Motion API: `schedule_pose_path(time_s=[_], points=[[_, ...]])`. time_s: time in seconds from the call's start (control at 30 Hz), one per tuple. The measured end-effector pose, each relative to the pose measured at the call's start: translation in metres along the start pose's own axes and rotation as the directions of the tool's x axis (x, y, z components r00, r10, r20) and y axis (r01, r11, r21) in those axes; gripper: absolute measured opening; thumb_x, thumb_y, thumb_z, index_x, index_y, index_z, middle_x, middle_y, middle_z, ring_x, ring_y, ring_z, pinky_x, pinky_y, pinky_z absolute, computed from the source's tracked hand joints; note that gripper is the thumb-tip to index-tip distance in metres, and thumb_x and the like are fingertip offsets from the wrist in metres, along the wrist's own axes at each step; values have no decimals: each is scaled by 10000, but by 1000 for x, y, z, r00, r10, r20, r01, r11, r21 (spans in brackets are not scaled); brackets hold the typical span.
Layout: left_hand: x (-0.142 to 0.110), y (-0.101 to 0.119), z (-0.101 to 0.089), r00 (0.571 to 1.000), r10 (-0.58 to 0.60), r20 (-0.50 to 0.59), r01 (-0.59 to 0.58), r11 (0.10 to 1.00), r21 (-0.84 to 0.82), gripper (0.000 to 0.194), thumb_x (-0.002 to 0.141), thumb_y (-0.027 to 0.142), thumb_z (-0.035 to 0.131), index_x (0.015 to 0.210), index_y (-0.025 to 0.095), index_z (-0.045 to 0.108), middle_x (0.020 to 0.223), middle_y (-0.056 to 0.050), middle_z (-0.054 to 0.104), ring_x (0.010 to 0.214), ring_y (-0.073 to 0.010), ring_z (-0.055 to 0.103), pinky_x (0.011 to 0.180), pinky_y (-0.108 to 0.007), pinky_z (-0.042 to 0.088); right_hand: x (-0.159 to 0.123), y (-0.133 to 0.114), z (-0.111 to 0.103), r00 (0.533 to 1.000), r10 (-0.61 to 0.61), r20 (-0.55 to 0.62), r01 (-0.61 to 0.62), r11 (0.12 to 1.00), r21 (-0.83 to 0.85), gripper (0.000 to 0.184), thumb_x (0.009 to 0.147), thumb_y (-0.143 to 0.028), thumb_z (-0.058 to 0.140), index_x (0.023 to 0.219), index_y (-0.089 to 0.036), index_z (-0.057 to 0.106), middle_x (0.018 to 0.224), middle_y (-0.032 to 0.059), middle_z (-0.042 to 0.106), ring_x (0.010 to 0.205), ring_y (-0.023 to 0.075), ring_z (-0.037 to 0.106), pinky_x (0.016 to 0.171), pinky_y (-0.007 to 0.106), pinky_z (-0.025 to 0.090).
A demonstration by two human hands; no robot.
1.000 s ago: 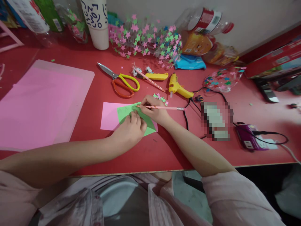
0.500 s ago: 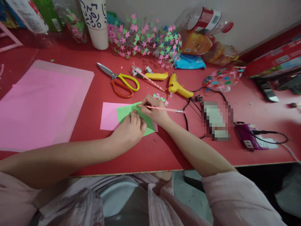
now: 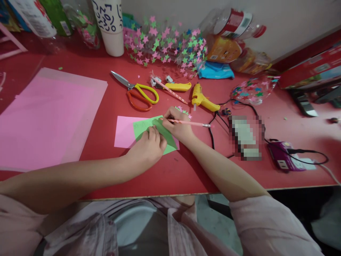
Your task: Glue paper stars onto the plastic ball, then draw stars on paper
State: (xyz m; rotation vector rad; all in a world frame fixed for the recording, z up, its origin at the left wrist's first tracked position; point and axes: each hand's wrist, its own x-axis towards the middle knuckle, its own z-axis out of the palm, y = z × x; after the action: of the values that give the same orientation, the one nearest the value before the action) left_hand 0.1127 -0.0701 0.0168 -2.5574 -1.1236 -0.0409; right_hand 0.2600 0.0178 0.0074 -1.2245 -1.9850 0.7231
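Observation:
My right hand (image 3: 178, 125) is closed around a pink pencil (image 3: 192, 123), whose tip rests on a green paper sheet (image 3: 146, 126). That green sheet lies on top of a small pink paper (image 3: 124, 132) on the red table (image 3: 186, 167). My left hand (image 3: 148, 145) presses down on the green sheet with curled fingers, just left of the pencil tip. A little pile of cut paper stars (image 3: 183, 111) peeks out behind my right hand.
Scissors (image 3: 137, 92), a yellow cutter (image 3: 178, 86) and a yellow glue gun (image 3: 202, 100) lie beyond my hands. A large pink sheet stack (image 3: 45, 117) fills the left. A star-covered bottle (image 3: 165, 46), a cup (image 3: 109, 26) and cables (image 3: 215, 124) crowd the back and right.
The right hand and pencil have shifted slightly to the right along the green paper. The left hand stays put.

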Motion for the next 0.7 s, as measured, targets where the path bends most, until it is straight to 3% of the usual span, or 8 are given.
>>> schedule_pose_path(time_s=[0.3, 0.7], points=[[0, 1, 1, 1000, -3, 5, 3, 999, 35, 275, 894, 50, 397, 1096, -12, 571, 1159, -315, 634, 1077, -323, 650, 787, -389, 551, -3, 2, 0, 995, -62, 72, 62, 998, 6, 95, 704, -181, 502, 648, -215, 434, 585, -47, 469, 533, 87, 406, 508, 235, 307], [1, 0, 1, 1000, 2, -7, -2, 1000, -26, 255, 888, 36, 402, 1068, -38, 567, 1138, -368, 613, 1073, -369, 646, 770, -401, 545, -5, -1, -2, 987, -113, 115, 109, 993, 37, 94, 711, -177, 498, 646, -212, 439, 575, -56, 448, 527, 76, 379, 509, 228, 306]])
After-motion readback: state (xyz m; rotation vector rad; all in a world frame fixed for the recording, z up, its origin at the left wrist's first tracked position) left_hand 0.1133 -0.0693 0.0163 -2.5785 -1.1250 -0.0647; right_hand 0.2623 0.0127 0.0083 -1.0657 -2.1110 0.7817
